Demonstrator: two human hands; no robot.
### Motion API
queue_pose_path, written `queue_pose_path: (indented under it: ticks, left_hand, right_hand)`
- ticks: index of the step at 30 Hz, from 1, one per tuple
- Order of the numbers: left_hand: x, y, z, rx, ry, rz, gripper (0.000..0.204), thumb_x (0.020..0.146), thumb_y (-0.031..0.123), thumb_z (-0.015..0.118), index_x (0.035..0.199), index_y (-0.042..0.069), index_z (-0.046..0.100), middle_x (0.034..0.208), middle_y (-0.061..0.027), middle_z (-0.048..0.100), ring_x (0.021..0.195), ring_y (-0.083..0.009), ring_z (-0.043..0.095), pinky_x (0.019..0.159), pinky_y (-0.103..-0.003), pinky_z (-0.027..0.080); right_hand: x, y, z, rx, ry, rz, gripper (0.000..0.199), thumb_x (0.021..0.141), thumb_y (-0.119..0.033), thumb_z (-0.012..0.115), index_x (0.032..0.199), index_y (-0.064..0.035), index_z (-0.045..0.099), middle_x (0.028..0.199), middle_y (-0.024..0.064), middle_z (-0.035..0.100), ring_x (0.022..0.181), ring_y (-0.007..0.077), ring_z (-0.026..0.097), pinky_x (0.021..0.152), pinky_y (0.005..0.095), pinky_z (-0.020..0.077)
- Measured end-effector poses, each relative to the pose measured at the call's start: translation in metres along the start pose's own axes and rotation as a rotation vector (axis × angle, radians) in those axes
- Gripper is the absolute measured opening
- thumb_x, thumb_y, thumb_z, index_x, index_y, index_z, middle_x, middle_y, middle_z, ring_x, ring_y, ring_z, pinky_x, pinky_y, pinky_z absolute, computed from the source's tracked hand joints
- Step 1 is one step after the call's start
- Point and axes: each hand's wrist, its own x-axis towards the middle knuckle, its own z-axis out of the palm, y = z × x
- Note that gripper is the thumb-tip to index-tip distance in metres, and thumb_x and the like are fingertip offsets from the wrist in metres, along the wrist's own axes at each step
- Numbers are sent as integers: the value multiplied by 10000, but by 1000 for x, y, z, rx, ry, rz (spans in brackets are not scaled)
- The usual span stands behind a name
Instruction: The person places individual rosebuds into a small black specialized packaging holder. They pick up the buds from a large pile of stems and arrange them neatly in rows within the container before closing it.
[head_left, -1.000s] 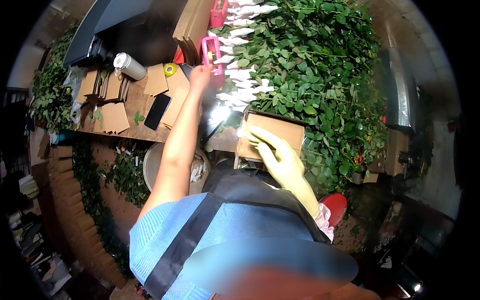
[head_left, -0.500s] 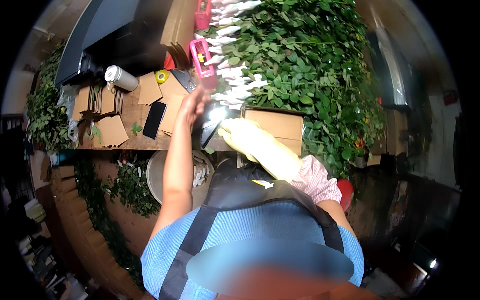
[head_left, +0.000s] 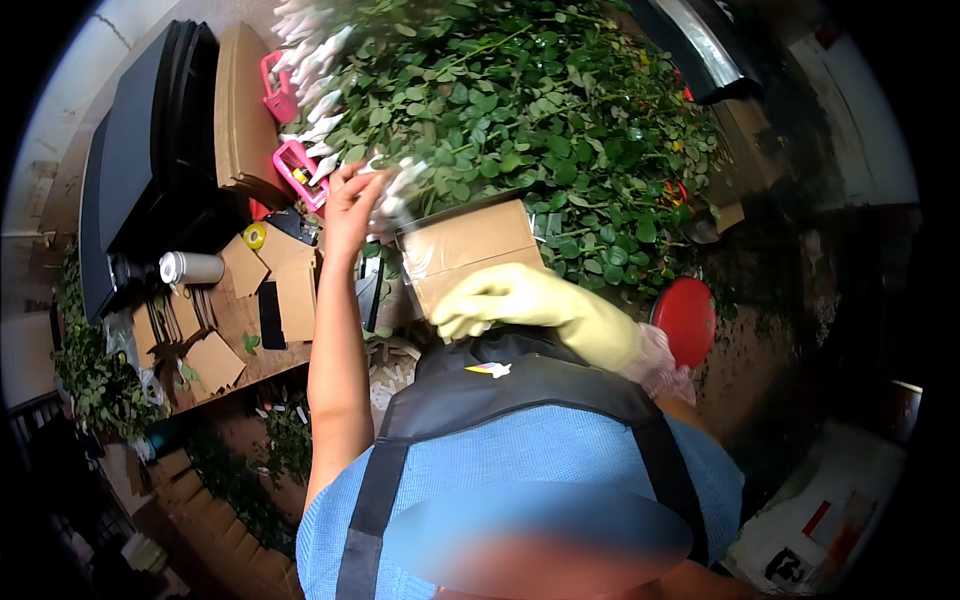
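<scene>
My bare left hand (head_left: 352, 208) is raised at the table's far side, its fingers bent in a pinch. It is beside a pink tape dispenser (head_left: 300, 172) and blurred white-wrapped stem ends (head_left: 400, 185); what it pinches, if anything, I cannot make out. A yellow rubber glove covers my right hand (head_left: 490, 302), whose fingers curl down close to my black apron (head_left: 500, 385) and over the near edge of an open cardboard box (head_left: 470, 245). Whatever is inside those fingers is hidden. Leafy green stems (head_left: 540, 130) are heaped beyond the box.
Left of my forearm are a dark phone (head_left: 270, 315), cardboard pieces (head_left: 215, 360), a white lidded cup (head_left: 192, 268) and a yellow tape roll (head_left: 254, 236). A second pink dispenser (head_left: 280, 90) stands farther off. A red round seat (head_left: 686, 322) is at the right.
My hands have moved apart: the gloved right hand has drawn back toward my apron, while the left stays near the dispenser. The view has turned, so the table appears tilted and farther left.
</scene>
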Motion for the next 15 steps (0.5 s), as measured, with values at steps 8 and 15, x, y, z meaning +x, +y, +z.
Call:
queue_pose_path:
  ticks: [8,15]
  left_hand:
    - [17,42,203,1095,-448,449,266,931,330,638,959,152,834,1623,-175,383,1545,-428,209,1226,-662,130]
    - [18,43,243,1414,-595,309,385,1050,272,464,1383,224,652,1635,-189,349,1547,-405,216,1212,-675,123]
  right_hand:
    - [-110,64,-61,498,481,-211,485,1106,-378,445,1286,24,649,1046,155,762,869,263,757,719,352,621]
    - [-125,143,-42,469,592,203,385,1097,-340,485,1265,-66,696,999,102,757,806,192,719,721,298,565]
